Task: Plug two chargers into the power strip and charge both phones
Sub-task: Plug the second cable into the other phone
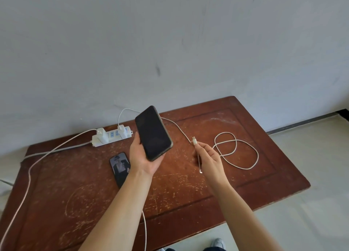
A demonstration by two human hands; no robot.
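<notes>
My left hand point(142, 156) holds a dark phone point(153, 133) above the table, screen up and black. To its right, my right hand point(208, 157) pinches the white connector end point(194, 141) of a braided charging cable point(236, 150), which loops on the table. A second phone point(120, 167) lies flat below my left hand with its screen lit. At the back, a white power strip point(111, 136) carries two white chargers point(101, 135) point(120, 130), both plugged in.
A worn brown wooden table point(188, 194) stands against a grey wall. Another white cable point(28, 175) runs from the left charger down the table's left side and under my left arm. The strip's grey cord leaves leftward. Shoes show at the bottom edge.
</notes>
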